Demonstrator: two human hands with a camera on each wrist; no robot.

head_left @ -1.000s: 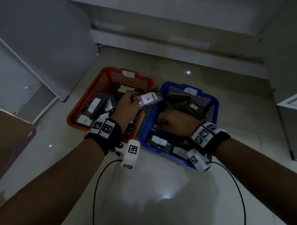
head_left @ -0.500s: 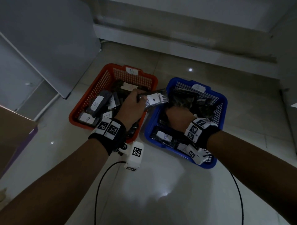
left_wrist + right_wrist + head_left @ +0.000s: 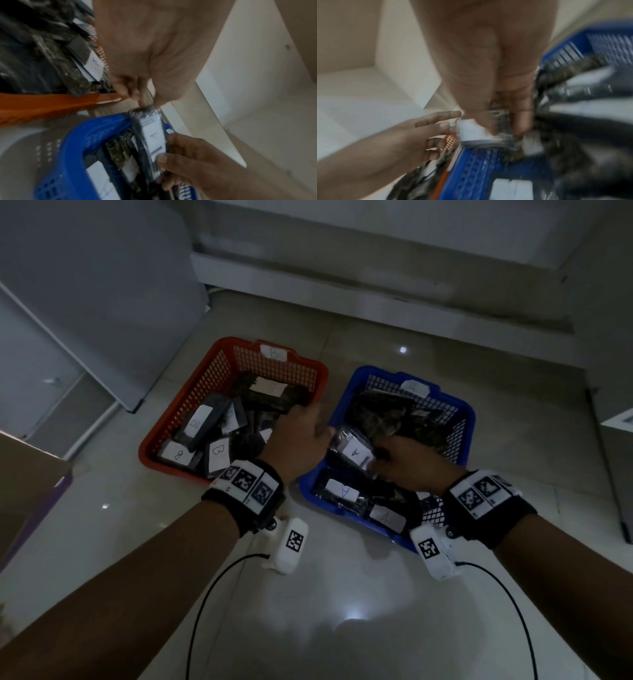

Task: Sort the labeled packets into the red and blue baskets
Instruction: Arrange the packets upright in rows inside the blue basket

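Note:
A red basket (image 3: 171, 419) marked B holds several dark packets with B labels. To its right, a blue basket (image 3: 469, 419) marked A holds several A packets. One dark packet labelled A (image 3: 354, 451) hangs over the blue basket's left side. My left hand (image 3: 322, 429) pinches its left end and my right hand (image 3: 380, 457) grips its right end. The left wrist view shows the left hand (image 3: 145, 104) pinching the top of the packet (image 3: 152, 135) and the right hand (image 3: 164, 155) holding its lower end. The right wrist view is blurred.
Both baskets stand on a glossy tiled floor. A cardboard box (image 3: 24, 474) is at the left edge, a grey cabinet panel (image 3: 85, 302) behind it, a white ledge (image 3: 376, 285) at the back. Black cables (image 3: 205, 594) trail from both wrists over the near floor.
My left hand has carried the A packet rightward from over the red basket's edge to the blue basket. My right hand rose from the blue basket's packets and took the packet's other end.

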